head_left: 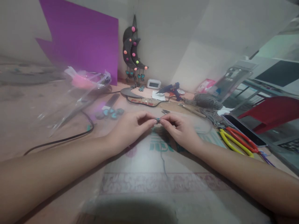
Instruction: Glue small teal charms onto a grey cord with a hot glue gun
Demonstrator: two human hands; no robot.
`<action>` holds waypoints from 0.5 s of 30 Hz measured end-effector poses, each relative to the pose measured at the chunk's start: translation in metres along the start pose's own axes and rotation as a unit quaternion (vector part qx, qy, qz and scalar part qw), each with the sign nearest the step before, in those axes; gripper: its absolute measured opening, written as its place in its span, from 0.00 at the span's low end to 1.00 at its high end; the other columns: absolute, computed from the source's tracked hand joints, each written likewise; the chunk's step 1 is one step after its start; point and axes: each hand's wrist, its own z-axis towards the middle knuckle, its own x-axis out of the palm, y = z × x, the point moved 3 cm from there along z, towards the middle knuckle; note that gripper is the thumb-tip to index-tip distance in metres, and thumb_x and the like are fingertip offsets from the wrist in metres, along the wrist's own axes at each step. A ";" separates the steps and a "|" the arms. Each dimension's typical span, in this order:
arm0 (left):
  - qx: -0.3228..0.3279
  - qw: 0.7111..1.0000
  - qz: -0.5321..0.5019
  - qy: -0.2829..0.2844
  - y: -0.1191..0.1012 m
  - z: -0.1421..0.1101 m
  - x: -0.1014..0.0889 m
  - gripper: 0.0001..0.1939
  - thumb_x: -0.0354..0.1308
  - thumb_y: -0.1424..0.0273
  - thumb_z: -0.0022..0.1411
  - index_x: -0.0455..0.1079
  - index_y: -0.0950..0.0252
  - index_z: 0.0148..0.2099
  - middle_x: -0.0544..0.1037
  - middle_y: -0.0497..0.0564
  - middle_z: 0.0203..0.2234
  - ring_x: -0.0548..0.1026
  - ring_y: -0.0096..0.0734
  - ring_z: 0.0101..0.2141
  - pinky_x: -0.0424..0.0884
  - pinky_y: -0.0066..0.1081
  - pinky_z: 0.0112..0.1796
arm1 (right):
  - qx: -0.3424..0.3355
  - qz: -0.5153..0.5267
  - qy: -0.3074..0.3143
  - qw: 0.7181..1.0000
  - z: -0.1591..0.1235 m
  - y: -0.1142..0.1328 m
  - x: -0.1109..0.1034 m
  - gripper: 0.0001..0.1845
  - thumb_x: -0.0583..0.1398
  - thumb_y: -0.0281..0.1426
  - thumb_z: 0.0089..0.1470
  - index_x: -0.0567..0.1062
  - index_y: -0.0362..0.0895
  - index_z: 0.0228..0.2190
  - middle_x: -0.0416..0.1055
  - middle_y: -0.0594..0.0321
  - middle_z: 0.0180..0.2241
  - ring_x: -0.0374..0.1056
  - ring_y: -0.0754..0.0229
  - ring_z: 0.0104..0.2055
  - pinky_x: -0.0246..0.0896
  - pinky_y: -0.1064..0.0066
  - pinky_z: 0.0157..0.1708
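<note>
My left hand (130, 129) and my right hand (182, 129) meet over the middle of the work surface. Between their fingertips is a small grey-and-teal piece (158, 119), pinched from both sides and mostly covered by fingers. A thin grey thread (163, 160) runs downward below the hands; whether it joins the piece I cannot tell. Left of my left hand lie several grey-and-teal heart pieces (112, 113). Just behind my right fingers shows a metal tool tip (165, 111), its kind unclear.
A glue gun (171, 89) and small clock (153, 84) stand behind, below a hanging moon ornament (133, 49). On the right are a grey yarn ball (207, 101), a phone (243, 128) and a tool with orange and yellow handles (237, 144). A black cable (67, 139) crosses the left.
</note>
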 end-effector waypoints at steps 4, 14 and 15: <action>0.011 1.000 0.002 -0.006 -0.001 0.000 0.000 0.14 0.55 0.61 0.65 0.77 0.59 0.48 0.83 0.50 0.37 0.78 0.34 0.36 0.72 0.30 0.36 | -0.001 -0.006 -0.005 1.000 -0.001 0.001 0.000 0.09 0.58 0.32 0.60 0.76 0.44 0.30 0.73 0.66 0.23 0.66 0.65 0.25 0.57 0.73 0.26; -0.010 1.000 -0.009 -0.026 0.000 0.002 -0.003 0.13 0.54 0.62 0.66 0.76 0.63 0.42 0.81 0.50 0.32 0.76 0.31 0.29 0.69 0.28 0.30 | -0.020 0.025 -0.041 0.999 -0.003 -0.006 0.002 0.11 0.61 0.33 0.57 0.69 0.45 0.42 0.65 0.70 0.24 0.63 0.65 0.25 0.57 0.73 0.26; -0.012 0.999 -0.013 -0.028 0.000 0.002 -0.003 0.13 0.54 0.61 0.66 0.76 0.63 0.42 0.81 0.50 0.31 0.75 0.30 0.28 0.68 0.27 0.28 | -0.023 0.023 -0.047 0.998 -0.003 -0.007 0.002 0.10 0.61 0.32 0.57 0.69 0.45 0.41 0.65 0.70 0.25 0.63 0.65 0.25 0.57 0.73 0.26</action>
